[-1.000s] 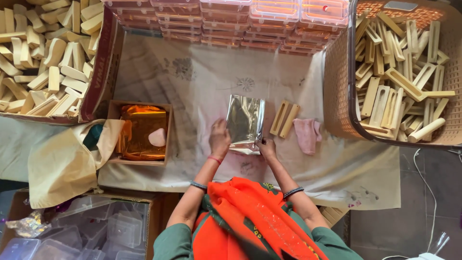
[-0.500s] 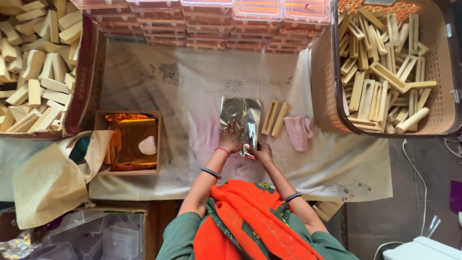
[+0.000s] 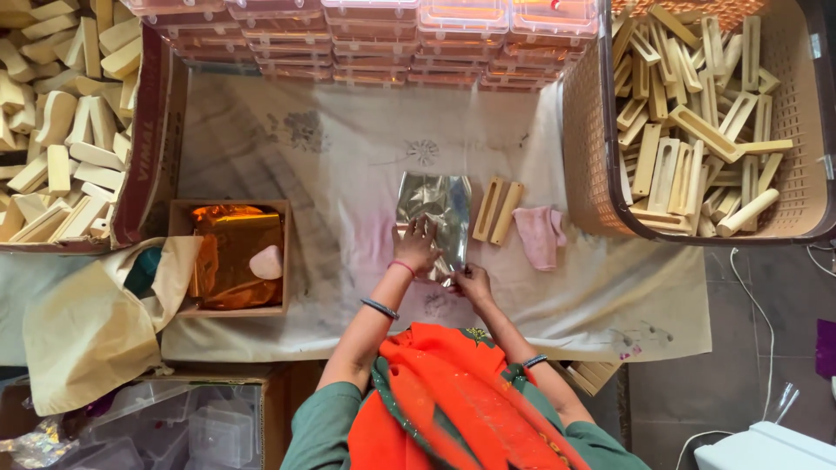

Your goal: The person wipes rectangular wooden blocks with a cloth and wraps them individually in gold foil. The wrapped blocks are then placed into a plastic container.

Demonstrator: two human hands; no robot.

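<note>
A shiny silver foil sheet (image 3: 435, 209) lies on the white cloth (image 3: 331, 157) in the middle of the table. My left hand (image 3: 418, 245) presses flat on its near part. My right hand (image 3: 473, 283) pinches the foil's near right corner. Two pale wooden pieces (image 3: 497, 210) lie side by side just right of the foil, apart from both hands. A pink cloth (image 3: 539, 235) lies beside them.
A small wooden box (image 3: 178, 261) with orange foil stands at left. Pale wooden blocks fill a cardboard box (image 3: 139, 174) at far left and a tan basket (image 3: 592, 148) at right. Stacked clear plastic boxes (image 3: 374, 35) line the back. A yellow bag (image 3: 87, 322) lies front left.
The foil sheet, held up a second ago, now lies flatter on the cloth. My left hand has moved onto it and my right hand has gone to its near corner.
</note>
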